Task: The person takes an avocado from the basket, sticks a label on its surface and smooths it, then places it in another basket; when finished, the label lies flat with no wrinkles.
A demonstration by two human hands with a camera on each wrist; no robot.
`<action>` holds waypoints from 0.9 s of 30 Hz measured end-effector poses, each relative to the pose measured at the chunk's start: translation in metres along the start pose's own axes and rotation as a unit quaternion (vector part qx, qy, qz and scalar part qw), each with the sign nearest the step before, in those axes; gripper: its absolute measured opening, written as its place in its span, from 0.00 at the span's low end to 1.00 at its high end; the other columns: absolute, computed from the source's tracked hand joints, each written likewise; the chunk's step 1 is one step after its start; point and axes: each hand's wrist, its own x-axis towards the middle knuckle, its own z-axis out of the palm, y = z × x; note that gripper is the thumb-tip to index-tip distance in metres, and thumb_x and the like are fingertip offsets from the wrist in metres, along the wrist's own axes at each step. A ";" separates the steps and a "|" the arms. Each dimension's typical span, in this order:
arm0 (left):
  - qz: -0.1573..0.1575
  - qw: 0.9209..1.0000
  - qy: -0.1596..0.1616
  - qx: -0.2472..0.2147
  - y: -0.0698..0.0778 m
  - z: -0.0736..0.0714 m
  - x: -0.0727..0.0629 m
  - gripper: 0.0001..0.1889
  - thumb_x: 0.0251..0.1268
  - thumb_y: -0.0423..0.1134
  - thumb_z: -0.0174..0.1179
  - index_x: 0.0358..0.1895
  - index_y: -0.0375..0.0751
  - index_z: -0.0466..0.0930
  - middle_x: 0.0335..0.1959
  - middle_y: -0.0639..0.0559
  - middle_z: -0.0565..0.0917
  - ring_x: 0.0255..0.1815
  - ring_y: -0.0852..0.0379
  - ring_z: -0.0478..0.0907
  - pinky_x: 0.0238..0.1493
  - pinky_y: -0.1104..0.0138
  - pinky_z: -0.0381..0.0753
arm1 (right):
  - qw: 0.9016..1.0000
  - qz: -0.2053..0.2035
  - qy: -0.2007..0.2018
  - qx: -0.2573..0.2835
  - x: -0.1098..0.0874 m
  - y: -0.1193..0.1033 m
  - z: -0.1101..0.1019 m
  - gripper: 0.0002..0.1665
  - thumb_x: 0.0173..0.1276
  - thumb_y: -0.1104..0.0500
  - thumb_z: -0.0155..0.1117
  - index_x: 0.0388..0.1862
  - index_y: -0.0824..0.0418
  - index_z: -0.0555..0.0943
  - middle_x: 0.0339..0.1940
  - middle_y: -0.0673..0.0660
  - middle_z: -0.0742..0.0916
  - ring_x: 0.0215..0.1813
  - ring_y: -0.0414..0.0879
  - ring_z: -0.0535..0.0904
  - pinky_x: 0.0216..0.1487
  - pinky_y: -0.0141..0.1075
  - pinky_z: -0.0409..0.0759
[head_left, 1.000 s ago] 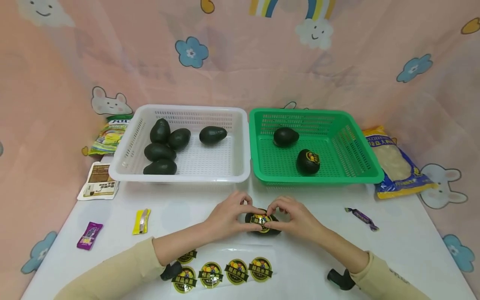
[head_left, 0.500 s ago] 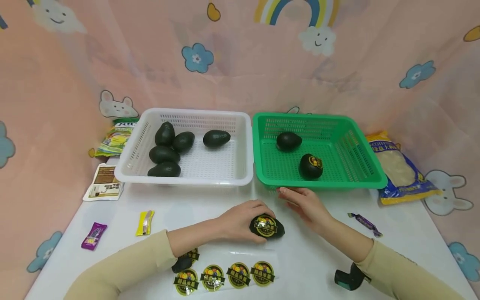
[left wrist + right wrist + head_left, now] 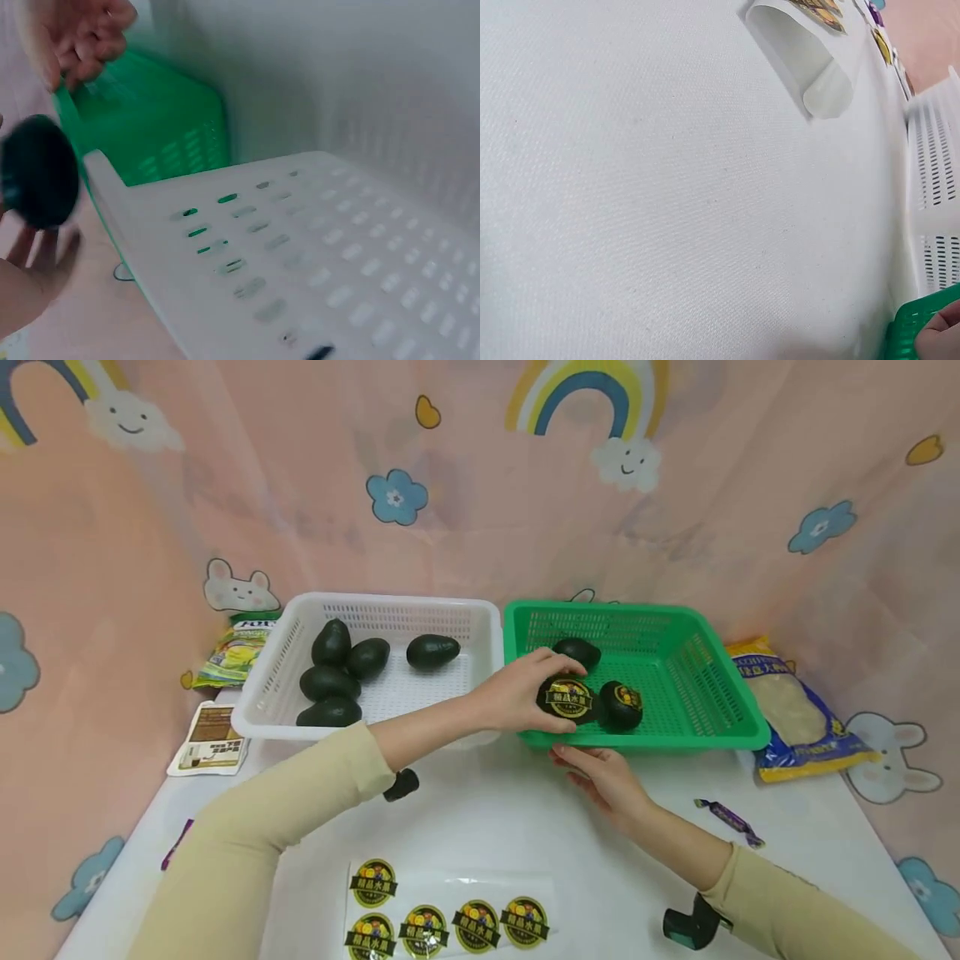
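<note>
My left hand (image 3: 517, 697) holds a dark avocado (image 3: 567, 699) low inside the left part of the green basket (image 3: 690, 741), thumb and fingers around its sides. A round black-and-gold sticker (image 3: 570, 698) faces up on this fruit. Two more avocados lie in the basket: one behind (image 3: 577, 652), partly hidden by my fingers, and a stickered one (image 3: 621, 706) just to the right. At the basket's front left, my right hand (image 3: 600, 783) grips the rim with thumb and curled fingers; the left wrist view shows that hand (image 3: 79, 41) at the green edge.
Left of it stands a white basket (image 3: 408, 601) with several avocados. A clear sheet (image 3: 450, 887) bearing several round stickers lies at the table's front. Snack bags (image 3: 802, 706) flank the baskets. A purple wrapped candy (image 3: 729, 822) sits at right.
My left hand has carried the stickered avocado from the table up into the green basket. Earlier both hands were on that fruit; the right then moved to the basket's front rim.
</note>
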 end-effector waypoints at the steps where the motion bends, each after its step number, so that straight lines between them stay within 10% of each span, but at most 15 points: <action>1: -0.018 1.000 -0.006 0.009 -0.002 0.000 0.004 0.38 0.52 0.55 0.72 0.67 0.52 0.69 0.61 0.52 0.70 0.59 0.58 0.68 0.55 0.67 0.72 | 1.000 0.002 -0.002 -0.008 0.001 0.001 0.000 0.09 0.71 0.55 0.62 0.42 0.55 0.87 0.40 0.46 0.88 0.51 0.42 0.80 0.51 0.34 0.75; 5: -0.027 0.999 0.014 -0.034 -0.003 0.006 0.002 0.32 0.56 0.53 0.70 0.64 0.49 0.73 0.61 0.52 0.72 0.60 0.55 0.69 0.55 0.63 0.75 | 1.000 0.002 -0.006 -0.008 0.002 0.004 0.000 0.09 0.70 0.54 0.64 0.42 0.56 0.88 0.39 0.46 0.88 0.52 0.46 0.78 0.50 0.35 0.74; 10: -0.024 0.981 -0.002 -0.192 0.007 0.018 -0.036 0.08 0.65 0.40 0.65 0.44 0.45 0.83 0.39 0.58 0.83 0.41 0.61 0.79 0.42 0.66 0.81 | 1.000 0.007 0.017 0.003 0.001 0.003 0.001 0.08 0.70 0.54 0.64 0.38 0.57 0.86 0.36 0.46 0.87 0.47 0.43 0.78 0.47 0.32 0.76; 13: -0.082 0.955 -0.052 -0.279 0.003 0.026 -0.071 0.08 0.69 0.40 0.60 0.45 0.43 0.84 0.37 0.56 0.85 0.39 0.59 0.81 0.41 0.64 0.82 | 1.000 0.012 0.017 -0.017 -0.002 0.001 0.003 0.16 0.70 0.53 0.64 0.46 0.65 0.84 0.38 0.48 0.86 0.47 0.45 0.77 0.47 0.32 0.77; 17: -0.196 0.907 -0.055 -0.369 -0.020 0.035 -0.115 0.15 0.74 0.43 0.55 0.52 0.36 0.81 0.42 0.46 0.84 0.42 0.51 0.81 0.44 0.61 0.83 | 0.991 0.024 -0.085 -0.101 -0.008 -0.005 0.012 0.29 0.70 0.51 0.64 0.60 0.71 0.76 0.48 0.55 0.86 0.52 0.50 0.77 0.51 0.39 0.78; 24: -0.345 0.802 0.092 -0.478 -0.052 0.033 -0.149 0.31 0.70 0.57 0.56 0.59 0.30 0.76 0.44 0.49 0.83 0.46 0.53 0.79 0.48 0.63 0.81 | 0.893 -0.083 -0.334 -0.290 0.011 -0.086 0.063 0.19 0.71 0.55 0.63 0.57 0.60 0.79 0.56 0.57 0.83 0.55 0.52 0.78 0.52 0.45 0.78; 27: -0.353 0.783 0.128 -0.496 -0.054 0.031 -0.152 0.29 0.68 0.56 0.58 0.53 0.29 0.80 0.42 0.50 0.85 0.43 0.57 0.80 0.47 0.64 0.81 | 0.864 -0.124 -0.378 -0.307 0.046 -0.134 0.095 0.18 0.72 0.55 0.61 0.58 0.60 0.78 0.57 0.55 0.82 0.59 0.53 0.76 0.56 0.45 0.77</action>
